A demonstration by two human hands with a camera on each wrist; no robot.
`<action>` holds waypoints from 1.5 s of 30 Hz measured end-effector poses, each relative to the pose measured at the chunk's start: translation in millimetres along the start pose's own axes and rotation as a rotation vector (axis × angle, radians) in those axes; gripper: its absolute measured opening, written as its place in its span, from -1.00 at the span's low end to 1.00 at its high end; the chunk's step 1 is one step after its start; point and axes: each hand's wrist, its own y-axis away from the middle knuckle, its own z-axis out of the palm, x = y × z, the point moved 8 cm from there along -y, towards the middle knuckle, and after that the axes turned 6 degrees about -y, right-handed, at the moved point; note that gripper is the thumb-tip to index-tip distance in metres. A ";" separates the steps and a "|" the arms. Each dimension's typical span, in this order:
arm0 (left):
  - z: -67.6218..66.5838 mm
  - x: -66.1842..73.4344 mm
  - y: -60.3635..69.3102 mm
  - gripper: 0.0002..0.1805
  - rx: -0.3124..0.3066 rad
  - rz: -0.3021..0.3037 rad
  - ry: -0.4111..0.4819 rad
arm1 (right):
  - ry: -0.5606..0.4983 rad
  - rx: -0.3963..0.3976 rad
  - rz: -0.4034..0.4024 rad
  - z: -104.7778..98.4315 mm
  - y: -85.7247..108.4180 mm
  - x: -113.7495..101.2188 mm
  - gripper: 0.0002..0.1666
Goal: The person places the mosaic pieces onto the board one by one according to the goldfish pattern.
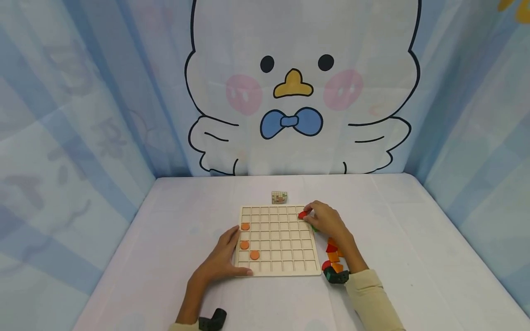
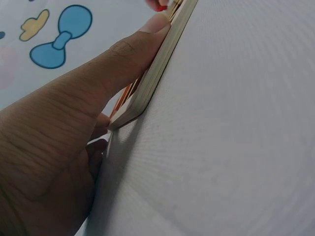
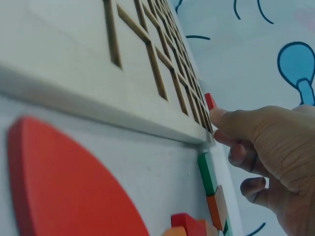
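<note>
A light wooden grid board point(image 1: 285, 275) lies on the white table, with orange round pieces point(image 1: 254, 254) in three cells toward its left side. My left hand point(image 1: 220, 261) holds the board's lower left corner, thumb point(image 2: 156, 23) along the near edge and fingers at the left side. At the board's far right corner my right hand point(image 1: 328, 220) pinches a red piece point(image 1: 302, 214) between thumb and fingers. The right wrist view shows this red piece point(image 3: 210, 101) at the thumb tip, over the board's edge; whether it touches the board I cannot tell.
Several orange and red pieces point(image 1: 333, 256) lie right of the board, under and beside my right forearm. A green piece point(image 3: 207, 173) lies near the board's right edge. A small patterned card or block point(image 1: 279, 197) sits beyond the far edge. A printed curtain point(image 1: 290, 151) stands behind the table.
</note>
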 end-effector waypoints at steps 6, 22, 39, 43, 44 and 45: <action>1.1 -0.2 0.5 0.42 -0.008 0.000 -0.001 | -0.015 -0.007 -0.033 7.5 -2.6 -9.0 -0.72; 2.0 -2.4 -1.6 0.41 -0.006 -0.024 -0.010 | -0.027 -0.098 -0.150 30.4 -9.3 -46.1 -0.70; 0.2 -0.5 -0.1 0.41 -0.014 -0.010 -0.003 | -0.042 -0.119 -0.200 53.8 -17.4 -82.3 -0.69; 0.3 -0.6 0.4 0.39 -0.013 -0.008 0.000 | -0.048 -0.112 -0.212 58.7 -18.4 -87.2 -0.74; 0.4 -0.7 0.4 0.39 -0.011 -0.005 -0.003 | -0.048 -0.111 -0.212 59.6 -18.5 -87.9 -0.75; 0.4 -0.6 0.2 0.39 -0.010 -0.002 -0.004 | -0.046 -0.114 -0.212 60.6 -18.6 -88.3 -0.75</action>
